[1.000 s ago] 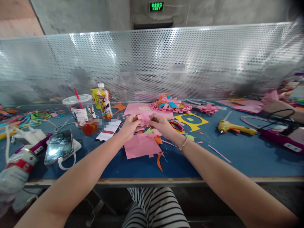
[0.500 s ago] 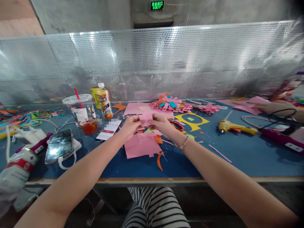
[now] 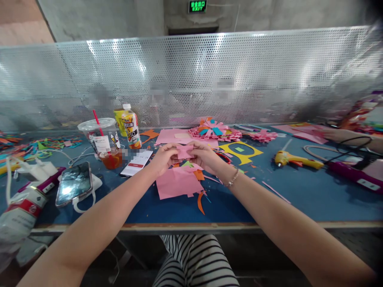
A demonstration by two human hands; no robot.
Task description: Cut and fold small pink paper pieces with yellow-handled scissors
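Note:
A small piece of pink paper (image 3: 184, 151) is held up between my two hands, just above the blue table. My left hand (image 3: 165, 157) pinches its left edge, and my right hand (image 3: 204, 156) grips the right edge with thumb and fingers. Below them lies a larger pink sheet (image 3: 178, 184) among orange and green scraps. Behind the hands sits a pile of pink, orange and blue paper flowers (image 3: 212, 129). Scissors with red handles (image 3: 225, 158) show partly beside my right wrist.
A yellow glue gun (image 3: 299, 160) and a cut yellow sheet (image 3: 249, 149) lie to the right. On the left stand a drink cup (image 3: 103, 141), a bottle (image 3: 131, 127) and two phones, one charging (image 3: 74, 184). Another person's hand (image 3: 335, 135) reaches in at far right.
The pink piece has tilted and looks shorter, as my fingers have shifted on its edges. The other person's hand at far right has moved slightly.

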